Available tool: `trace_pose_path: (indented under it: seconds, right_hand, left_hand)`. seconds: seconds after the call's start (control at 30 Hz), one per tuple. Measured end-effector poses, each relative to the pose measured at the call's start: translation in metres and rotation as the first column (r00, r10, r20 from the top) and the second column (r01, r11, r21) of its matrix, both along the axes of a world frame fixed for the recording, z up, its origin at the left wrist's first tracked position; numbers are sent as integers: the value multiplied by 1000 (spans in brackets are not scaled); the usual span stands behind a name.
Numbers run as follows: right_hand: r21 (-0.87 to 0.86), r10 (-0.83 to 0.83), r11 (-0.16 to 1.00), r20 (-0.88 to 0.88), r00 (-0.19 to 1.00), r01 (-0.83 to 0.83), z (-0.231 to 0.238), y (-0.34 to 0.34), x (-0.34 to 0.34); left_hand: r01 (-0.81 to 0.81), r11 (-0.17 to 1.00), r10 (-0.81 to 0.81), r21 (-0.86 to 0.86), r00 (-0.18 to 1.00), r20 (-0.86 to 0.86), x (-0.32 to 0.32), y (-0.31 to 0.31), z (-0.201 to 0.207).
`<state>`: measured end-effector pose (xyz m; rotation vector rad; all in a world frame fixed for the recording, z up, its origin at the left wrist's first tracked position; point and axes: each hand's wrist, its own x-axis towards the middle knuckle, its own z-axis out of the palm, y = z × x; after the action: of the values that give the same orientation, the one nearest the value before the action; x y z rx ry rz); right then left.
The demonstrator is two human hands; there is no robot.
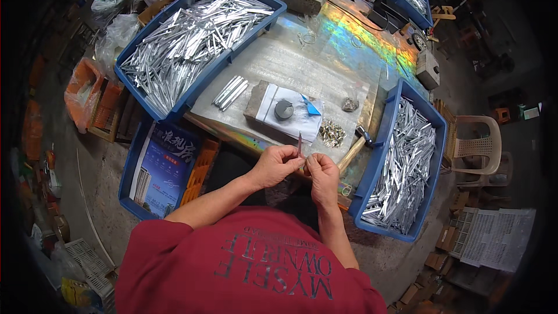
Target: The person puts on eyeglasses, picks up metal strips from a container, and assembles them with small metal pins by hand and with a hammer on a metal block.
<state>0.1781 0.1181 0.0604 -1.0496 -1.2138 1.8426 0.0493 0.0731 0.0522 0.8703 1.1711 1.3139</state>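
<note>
Your left hand and right hand meet at the near edge of the desk, just above your lap. The fingers of your left hand are closed in a pinch on a thin metal strip, held nearly upright with its tip pointing away from you. The right-hand fingers are curled shut right beside it; whether they grip a small part or only touch the strip, you cannot tell.

Around you: a large blue bin at the far left corner of the desk, heaped with long shiny silver strips lying every way. A second blue bin at the right edge, also full of the same bright strips, close to your right elbow side. Between them the desk top is covered in a reflective sheet with rainbow glare.

Straight ahead of your hands sits a flat stone-like block draped with white paper, a dark round disc on it. Left of the block lies a small bundle of silver strips. Right of it, a pile of small brassy pieces, and a hammer with a wooden handle lying near your right hand, against the right bin.

Below the desk on the left, a blue crate holds a glossy printed leaflet.
</note>
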Motion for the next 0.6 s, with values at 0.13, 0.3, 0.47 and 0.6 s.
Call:
trace_pose_path:
  seconds: [0.13,0.3,0.47,0.6]
  right_hand:
    - [-5,9,1000,11,1000,-9,1,-2,-3]
    - [1,103,995,-2,995,-103,0,0,3]
    - [28,219,974,103,970,-223,7,4,7]
    - [43,200,978,117,973,-206,1,4,7]
  left_hand:
    - [-20,1000,20,7,999,-26,-1,-2,-6]
    - [21,1000,-20,8,999,-35,-4,-2,-6]
    - [49,999,-49,-2,999,-11,-5,-3,-5]
    - [66,996,-59,-61,993,105,-9,-3,-8]
